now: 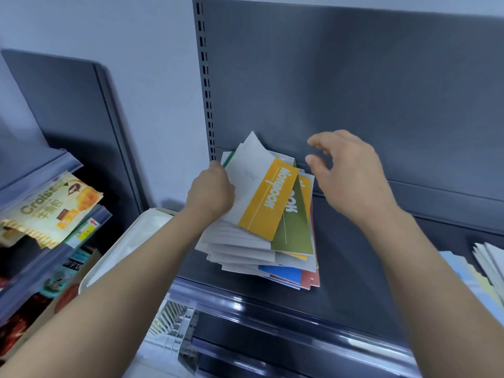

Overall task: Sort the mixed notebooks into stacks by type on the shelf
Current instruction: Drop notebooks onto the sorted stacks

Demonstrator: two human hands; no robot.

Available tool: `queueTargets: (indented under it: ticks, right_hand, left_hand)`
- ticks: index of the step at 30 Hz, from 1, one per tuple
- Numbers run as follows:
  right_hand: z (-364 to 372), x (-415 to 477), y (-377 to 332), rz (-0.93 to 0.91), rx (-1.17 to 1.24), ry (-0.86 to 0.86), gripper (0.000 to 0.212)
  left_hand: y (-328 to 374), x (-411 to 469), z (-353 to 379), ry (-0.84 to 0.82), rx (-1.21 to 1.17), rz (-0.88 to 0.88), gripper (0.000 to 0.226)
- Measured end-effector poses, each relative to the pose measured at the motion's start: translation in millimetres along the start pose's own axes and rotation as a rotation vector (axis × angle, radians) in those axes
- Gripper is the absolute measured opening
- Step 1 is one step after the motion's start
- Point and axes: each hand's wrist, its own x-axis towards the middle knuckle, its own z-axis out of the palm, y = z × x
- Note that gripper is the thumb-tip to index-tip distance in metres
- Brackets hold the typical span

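On the near right edge of the shelf [354,268] sit two small stacks [488,257], partly cut off. Farther in, on the left, lies one messy pile [245,249] of notebooks, too many to count. One yellow notebook [270,197] lies on top, its long side pointing away and a bit right. One green notebook [294,230] peeks out under it. My left hand [210,195] grips the yellow notebook at its left edge. My right hand [351,175] hangs just right of it, fingers [321,139] loose, holding nothing.

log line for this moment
left hand: grips yellow notebook atop mixed pile | right hand: holds nothing, near pile's far corner | shelf: other stacks at right edge
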Motion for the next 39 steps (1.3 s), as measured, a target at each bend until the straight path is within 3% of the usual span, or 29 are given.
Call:
queueTargets:
  ticks: [5,11,18,21,26,31,35,39]
  right_hand:
    - [29,7,-9,0.158,0.0,-0.078,0.027]
    - [80,4,-30,0.46,0.046,-0.393,0.032]
    - [115,18,-54,0.633,-0.05,-0.334,0.065]
    - [120,26,-67,0.673,-0.191,-0.372,0.06]
    - [128,40,-71,0.718,-0.1,-0.451,0.061]
    - [124,42,-72,0.732,0.045,-0.406,0.04]
    - [124,39,-68,0.838,0.431,-0.228,0.013]
    - [103,24,-54,0.871,0.504,-0.008,0.024]
  left_hand:
    - [-34,11,-20,0.167,-0.232,0.004,0.013]
    - [-72,11,-47,0.213,-0.333,-0.001,0.015]
    - [-100,8,-69,0.219,-0.432,0.011,0.007]
    - [-113,5,-79,0.248,-0.402,0.024,0.008]
    - [-123,4,-89,0.274,-0.386,0.04,0.018]
    - [-121,-1,-91,0.235,-0.4,0.044,0.008]
    - [-116,-4,-93,0.237,-0.421,0.075,0.008]
    - [-102,-4,-88,0.2,-0.503,0.152,0.008]
